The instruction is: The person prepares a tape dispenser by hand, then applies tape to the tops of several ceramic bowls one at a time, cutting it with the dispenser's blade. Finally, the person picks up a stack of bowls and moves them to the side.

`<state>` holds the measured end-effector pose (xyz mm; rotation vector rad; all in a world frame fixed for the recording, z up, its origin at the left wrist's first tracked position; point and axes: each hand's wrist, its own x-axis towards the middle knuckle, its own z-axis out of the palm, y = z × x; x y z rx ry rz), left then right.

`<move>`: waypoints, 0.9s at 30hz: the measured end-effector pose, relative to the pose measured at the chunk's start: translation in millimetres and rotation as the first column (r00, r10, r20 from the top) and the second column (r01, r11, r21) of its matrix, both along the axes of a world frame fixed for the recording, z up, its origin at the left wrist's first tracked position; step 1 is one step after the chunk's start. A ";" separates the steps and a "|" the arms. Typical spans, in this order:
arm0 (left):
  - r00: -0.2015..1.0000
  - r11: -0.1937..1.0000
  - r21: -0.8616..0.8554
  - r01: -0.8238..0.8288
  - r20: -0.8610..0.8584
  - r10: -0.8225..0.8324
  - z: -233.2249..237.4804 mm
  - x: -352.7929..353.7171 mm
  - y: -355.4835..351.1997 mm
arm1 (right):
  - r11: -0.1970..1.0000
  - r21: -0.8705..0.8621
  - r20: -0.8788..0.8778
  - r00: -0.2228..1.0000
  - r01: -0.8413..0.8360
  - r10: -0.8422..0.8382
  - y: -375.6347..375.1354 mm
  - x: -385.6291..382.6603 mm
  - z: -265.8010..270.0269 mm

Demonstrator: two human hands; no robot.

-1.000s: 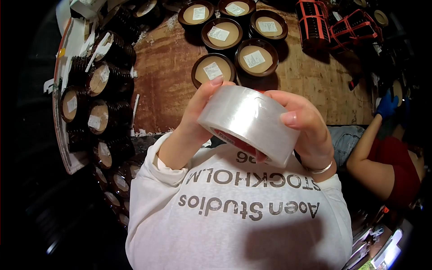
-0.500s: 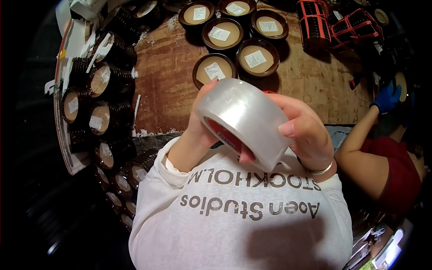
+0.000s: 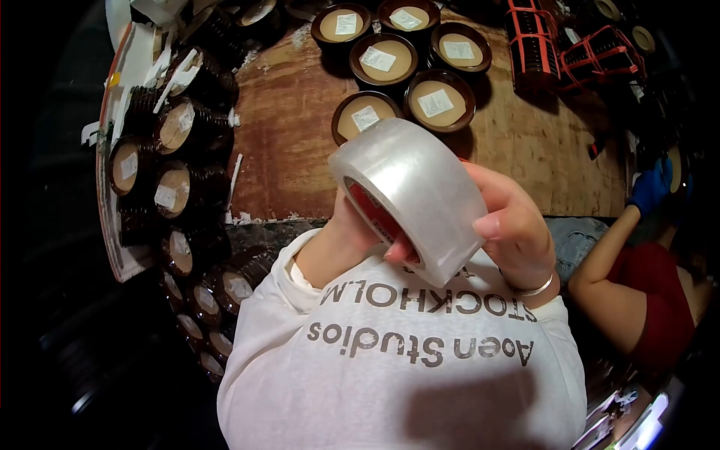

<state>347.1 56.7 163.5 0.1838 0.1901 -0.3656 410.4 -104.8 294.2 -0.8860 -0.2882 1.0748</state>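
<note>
A wide roll of clear packing tape (image 3: 420, 187) with a red inner core is held tilted in front of my chest. My left hand (image 3: 352, 225) is closed on it from behind its left side, mostly hidden by the roll. A fingertip shows inside the core. At the roll's right edge, my right hand (image 3: 517, 232) grips it with the thumb on the near side and the fingers curled behind. Just beyond the roll, a brown bowl (image 3: 343, 135) with a white label on its tan base overlaps it in this view.
Several labelled brown bowl stacks (image 3: 382, 60) stand on the wooden table (image 3: 277, 142). More stacks (image 3: 180, 187) lie along the left. Bundles tied with red strapping (image 3: 534, 45) are at the back right. A co-worker's blue-gloved hand (image 3: 651, 187) holds a round piece at the right.
The roll has turned slightly and its top edge sits a little higher, still in both my hands. The surroundings have shifted slightly to the right with the camera.
</note>
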 end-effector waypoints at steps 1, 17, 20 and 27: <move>1.000 0.998 0.065 -0.008 0.016 0.007 -0.6 0.8 0.1 | 1.000 0.001 0.001 1.000 -0.002 0.002 -0.4 -0.1 -0.9; 0.988 0.985 0.155 -0.069 -0.129 0.090 14.1 18.4 -4.4 | 0.987 0.091 0.030 0.991 0.130 -0.133 4.0 4.8 -12.4; 0.973 0.992 0.087 -0.095 0.218 0.074 19.4 32.7 15.5 | 0.989 0.044 -0.036 0.989 0.143 -0.142 2.6 14.8 -10.3; 0.825 0.539 0.742 -0.400 0.548 -0.142 45.2 58.8 41.4 | 0.990 0.034 -0.132 0.983 0.134 -0.129 7.9 15.3 -18.6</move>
